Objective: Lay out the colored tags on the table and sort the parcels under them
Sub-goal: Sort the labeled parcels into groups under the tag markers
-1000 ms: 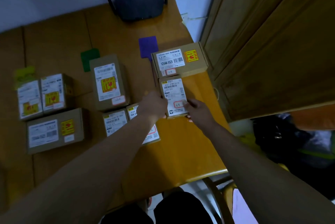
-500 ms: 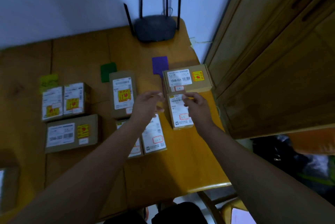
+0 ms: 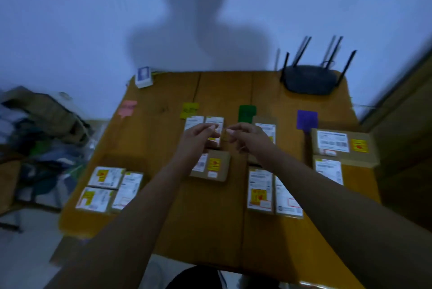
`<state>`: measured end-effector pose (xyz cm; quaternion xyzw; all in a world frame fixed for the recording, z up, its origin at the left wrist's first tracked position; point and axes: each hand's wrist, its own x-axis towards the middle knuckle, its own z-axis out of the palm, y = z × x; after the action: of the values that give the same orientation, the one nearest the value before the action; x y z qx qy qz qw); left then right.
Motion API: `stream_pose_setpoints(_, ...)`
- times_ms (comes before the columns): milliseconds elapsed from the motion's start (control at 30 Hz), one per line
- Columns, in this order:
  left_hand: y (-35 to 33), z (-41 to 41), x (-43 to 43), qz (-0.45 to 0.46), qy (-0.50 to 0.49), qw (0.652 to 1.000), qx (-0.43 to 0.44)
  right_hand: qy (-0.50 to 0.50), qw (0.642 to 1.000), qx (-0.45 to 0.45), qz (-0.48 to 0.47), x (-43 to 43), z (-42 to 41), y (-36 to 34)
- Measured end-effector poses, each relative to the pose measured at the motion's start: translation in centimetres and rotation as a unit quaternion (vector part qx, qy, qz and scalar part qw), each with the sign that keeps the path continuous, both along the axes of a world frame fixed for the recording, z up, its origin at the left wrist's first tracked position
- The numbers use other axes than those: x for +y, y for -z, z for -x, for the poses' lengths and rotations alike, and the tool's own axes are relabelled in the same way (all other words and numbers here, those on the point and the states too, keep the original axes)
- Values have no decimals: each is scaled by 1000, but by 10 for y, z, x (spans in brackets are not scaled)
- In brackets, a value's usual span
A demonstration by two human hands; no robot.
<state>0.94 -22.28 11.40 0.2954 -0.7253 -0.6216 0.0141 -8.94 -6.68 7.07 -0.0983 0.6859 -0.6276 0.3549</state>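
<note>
Over table [image 3: 163, 230] centre, left hand [image 3: 198, 139] and right hand [image 3: 247, 139] hover loosely curled, nothing gripped. Unsorted parcels [image 3: 109, 190] clustered at 8 o'clock, pink tag [image 3: 127, 107] at 10 o'clock. Small cardboard boxes judged light, stiff, not slippery; best pinched across opposite short sides.

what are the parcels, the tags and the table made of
Parcels: brown cardboard by the look, matte, with white and yellow printed paper labels.
Tags: thin flat coloured squares, probably paper or card; too blurred to tell.
Table: seems wood, orange-brown planks with seams between them and a slight sheen.
</note>
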Motion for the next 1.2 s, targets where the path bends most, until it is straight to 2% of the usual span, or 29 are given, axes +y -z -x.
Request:
stream_pose_setpoints(200,9,-65,-90,-14,-82,997,4,-94,995,19,-30,-99,-49,-1)
stream_pose_setpoints(367,46,-138,-176,-23,-120,992,-32,-146,986,3,-83,-200,-110,32)
stream_pose_setpoints(700,128,-231,-347,-41,-118,984,-125,-107,967,-43,-226,-361,-212,105)
stream_pose_setpoints(833,154,-242,-376,-21,-98,984,-148,-27,965,54,-255,-379,-231,118)
stream_pose_setpoints(900,164,-238,-374,16,-46,985,-166,3,952,107,-285,-378,-236,126)
stream_pose_setpoints(1033,182,-218,-353,88,68,972,-205,13,927,155,-340,-365,-237,144)
stream_pose_setpoints(1100,188,-210,-346,107,80,968,-212,-10,914,157,-375,-357,-238,153)
stream_pose_setpoints(1200,194,-206,-338,132,81,964,-218,-25,920,84,-382,-351,-237,161)
